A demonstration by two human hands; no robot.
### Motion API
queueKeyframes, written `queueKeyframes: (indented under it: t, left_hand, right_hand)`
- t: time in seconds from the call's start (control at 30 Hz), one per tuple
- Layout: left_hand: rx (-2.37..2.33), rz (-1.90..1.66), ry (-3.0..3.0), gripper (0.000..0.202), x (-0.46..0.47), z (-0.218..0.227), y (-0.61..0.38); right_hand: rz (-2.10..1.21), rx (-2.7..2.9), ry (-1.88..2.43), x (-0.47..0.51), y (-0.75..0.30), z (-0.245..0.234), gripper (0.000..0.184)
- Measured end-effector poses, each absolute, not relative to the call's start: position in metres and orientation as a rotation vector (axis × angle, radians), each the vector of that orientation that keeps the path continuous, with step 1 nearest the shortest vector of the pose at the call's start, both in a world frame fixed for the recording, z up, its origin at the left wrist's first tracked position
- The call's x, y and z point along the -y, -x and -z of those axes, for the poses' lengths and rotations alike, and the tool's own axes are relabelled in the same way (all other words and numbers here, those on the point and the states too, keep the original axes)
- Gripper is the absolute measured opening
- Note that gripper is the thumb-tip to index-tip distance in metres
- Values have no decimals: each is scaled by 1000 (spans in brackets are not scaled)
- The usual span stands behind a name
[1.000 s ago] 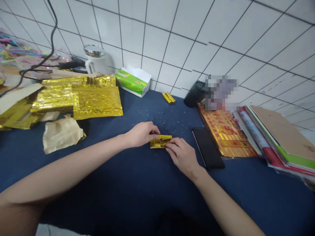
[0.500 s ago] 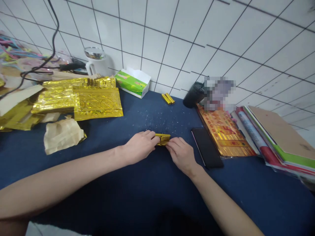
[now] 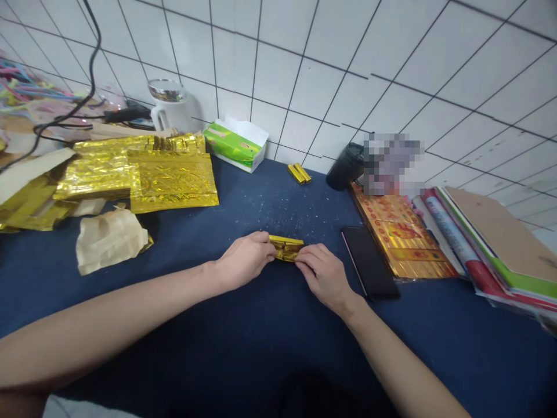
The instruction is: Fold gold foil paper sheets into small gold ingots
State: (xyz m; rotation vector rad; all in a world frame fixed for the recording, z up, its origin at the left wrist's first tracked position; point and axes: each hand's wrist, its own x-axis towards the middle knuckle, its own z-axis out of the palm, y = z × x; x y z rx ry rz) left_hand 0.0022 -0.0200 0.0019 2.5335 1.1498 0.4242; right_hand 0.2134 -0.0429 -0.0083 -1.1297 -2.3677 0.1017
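Between my hands is a strip of folded gold foil paper [image 3: 287, 248], just above the dark blue tabletop [image 3: 261, 331]. My left hand [image 3: 249, 258] pinches its left end, fingers curled over it. The right end is pinched between the thumb and fingers of my right hand [image 3: 324, 271]. Two small folded gold pieces [image 3: 299, 173] lie side by side farther back, near the wall. To the left, flat gold foil sheets [image 3: 174, 181] are stacked, with a crumpled cream paper [image 3: 111, 241] in front of them.
A green tissue pack [image 3: 237, 145] and a white mug [image 3: 172, 107] stand at the back. On the right are a black phone [image 3: 369, 262], a black cup [image 3: 346, 166], an orange-gold printed packet [image 3: 402, 235] and stacked folders [image 3: 505, 232]. A black cable [image 3: 93, 67] hangs at left.
My left hand has shifted slightly left along the gold strip, so more of it shows between my hands. My right hand keeps its pinch. The view has moved a little.
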Motion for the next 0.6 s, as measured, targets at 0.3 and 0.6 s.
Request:
queueKeyframes:
  t: [0.3, 0.6]
  left_hand:
    - [-1287, -427, -2306, 14, 16, -3, -4]
    - [-1461, -336, -2220, 5, 12, -7, -5]
  right_hand:
    - [-277, 2215, 1237, 38, -210, 7, 16]
    - [-549, 2070, 1497, 30, -209, 6, 8]
